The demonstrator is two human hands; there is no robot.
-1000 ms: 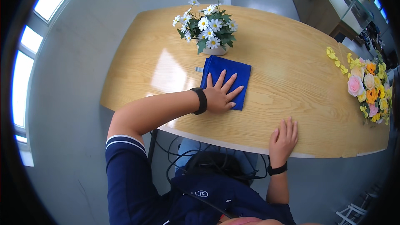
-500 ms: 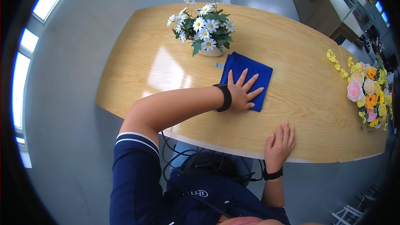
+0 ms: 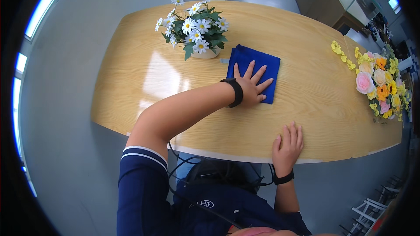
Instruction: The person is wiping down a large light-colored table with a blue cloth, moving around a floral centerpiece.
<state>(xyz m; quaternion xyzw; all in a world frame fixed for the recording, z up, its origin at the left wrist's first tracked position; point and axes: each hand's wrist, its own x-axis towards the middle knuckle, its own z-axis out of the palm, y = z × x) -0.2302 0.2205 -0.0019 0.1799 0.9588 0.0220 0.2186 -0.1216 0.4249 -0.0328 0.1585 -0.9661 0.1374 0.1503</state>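
A folded dark blue cloth (image 3: 270,63) lies flat near the middle of the light wooden table (image 3: 323,83). Spread across its lower part is my left hand (image 3: 249,89), palm down with the fingers wide apart. The fingertips press on the fabric, while the heel of the hand covers the cloth's near left corner. Over by the front edge, my right hand (image 3: 287,149) rests flat on the bare wood, fingers stretched out and holding nothing. A black band circles each wrist.
White daisies in a white pot (image 3: 206,53) stand just left of the cloth, with a small grey tag (image 3: 224,60) between. A colourful flower arrangement (image 3: 381,83) sits at the right end. Black cables (image 3: 179,166) hang below the front edge.
The whole view has shifted and tilted slightly. Both hands and the cloth keep about the same places on the table.
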